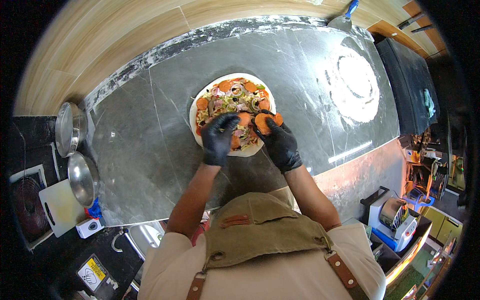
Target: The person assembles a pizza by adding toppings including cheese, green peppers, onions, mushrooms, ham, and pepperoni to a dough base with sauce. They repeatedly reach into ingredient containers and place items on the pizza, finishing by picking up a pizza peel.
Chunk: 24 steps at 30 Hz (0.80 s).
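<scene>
A raw round pizza [270,101] lies on the dark grey counter, its pale dough rim showing around sauce, cheese, onion rings, olives and pepperoni. Both my hands wear black gloves. My left hand [218,138] is over the pizza's near left part, slightly blurred, its curled fingertips pinching a pepperoni slice [243,118]. At the pizza's right edge, my right hand [281,144] grips several pepperoni slices [263,123] in a loose stack between thumb and fingers. The gloves hide some of the near toppings.
White flour [354,85] is spread at the counter's right, with a blue-handled scraper [342,21] at the back edge. Two metal bowls [83,179] and a white cutting board [62,207] stand at the left. A dark box [406,85] borders the right end. A slicing machine [395,220] sits lower right.
</scene>
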Available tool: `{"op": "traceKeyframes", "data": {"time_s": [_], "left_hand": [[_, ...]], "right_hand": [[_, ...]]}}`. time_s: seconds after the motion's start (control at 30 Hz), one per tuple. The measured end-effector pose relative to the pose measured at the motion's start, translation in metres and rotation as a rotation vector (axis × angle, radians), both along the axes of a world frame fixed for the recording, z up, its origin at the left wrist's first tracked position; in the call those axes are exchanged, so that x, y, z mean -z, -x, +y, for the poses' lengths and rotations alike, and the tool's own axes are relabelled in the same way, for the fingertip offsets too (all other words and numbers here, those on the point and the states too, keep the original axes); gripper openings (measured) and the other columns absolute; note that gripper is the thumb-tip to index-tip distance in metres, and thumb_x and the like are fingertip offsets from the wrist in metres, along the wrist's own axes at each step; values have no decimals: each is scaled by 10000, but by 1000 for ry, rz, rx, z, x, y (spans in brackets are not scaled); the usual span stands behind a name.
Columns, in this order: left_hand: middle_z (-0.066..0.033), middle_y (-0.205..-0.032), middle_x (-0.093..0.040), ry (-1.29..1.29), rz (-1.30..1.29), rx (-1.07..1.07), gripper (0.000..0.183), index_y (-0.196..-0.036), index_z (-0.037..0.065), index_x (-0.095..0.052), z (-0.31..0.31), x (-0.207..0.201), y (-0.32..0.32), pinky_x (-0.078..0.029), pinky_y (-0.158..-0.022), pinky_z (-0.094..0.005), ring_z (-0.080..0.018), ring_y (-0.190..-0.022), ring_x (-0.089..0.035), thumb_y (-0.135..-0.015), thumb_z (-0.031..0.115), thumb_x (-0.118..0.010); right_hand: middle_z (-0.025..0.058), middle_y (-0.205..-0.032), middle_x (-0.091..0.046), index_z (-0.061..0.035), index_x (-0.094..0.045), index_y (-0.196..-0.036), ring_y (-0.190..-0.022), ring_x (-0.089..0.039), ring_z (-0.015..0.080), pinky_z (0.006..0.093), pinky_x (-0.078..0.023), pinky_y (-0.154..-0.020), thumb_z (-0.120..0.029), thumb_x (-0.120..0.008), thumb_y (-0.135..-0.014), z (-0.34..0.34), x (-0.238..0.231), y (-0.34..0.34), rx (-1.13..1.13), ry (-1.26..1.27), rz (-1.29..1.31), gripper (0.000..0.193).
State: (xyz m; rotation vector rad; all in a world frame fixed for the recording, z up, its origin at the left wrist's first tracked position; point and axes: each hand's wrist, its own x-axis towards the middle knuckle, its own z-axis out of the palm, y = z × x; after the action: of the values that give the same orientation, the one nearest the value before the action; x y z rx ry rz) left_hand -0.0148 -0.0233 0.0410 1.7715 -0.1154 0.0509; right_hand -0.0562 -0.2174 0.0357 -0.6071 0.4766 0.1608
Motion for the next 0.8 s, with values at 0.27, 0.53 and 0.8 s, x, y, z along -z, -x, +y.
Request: {"op": "traceKeyframes", "data": {"time_s": [0.27, 0.53, 0.8], "left_hand": [[-107, -1007, -758, -625, -66, 70, 182, -1053, 85, -760, 34, 25, -42, -552, -845, -416, -306, -922, -726, -886, 151, -779], [-127, -995, -725, -308, -264, 183, 275, -1120, 76, -751, -3, -3, -24, -535, -875, -415, -313, -959, -701, -859, 148, -799], [-108, -956, -755, -220, -328, 123, 170, -1015, 61, -780, -23, -5, -6, -554, -824, -380, -268, -909, -722, -846, 49, -782]], "right_hand": [[181, -1331, -624, 38, -527, -1383, -1220, -634, 323, 467, -541, -1072, -100, -577, -1042, 1, 3, -7, -43, 93, 33, 371], [144, -1283, -653, 66, -572, -1337, -1159, -661, 249, 372, -588, -992, -173, -646, -1023, 5, -2, -9, -104, 116, 20, 401], [139, -1198, -704, 33, -637, -1264, -1115, -692, 274, 364, -574, -957, -169, -666, -1007, 7, 33, -9, -69, 572, -169, 328]]}}
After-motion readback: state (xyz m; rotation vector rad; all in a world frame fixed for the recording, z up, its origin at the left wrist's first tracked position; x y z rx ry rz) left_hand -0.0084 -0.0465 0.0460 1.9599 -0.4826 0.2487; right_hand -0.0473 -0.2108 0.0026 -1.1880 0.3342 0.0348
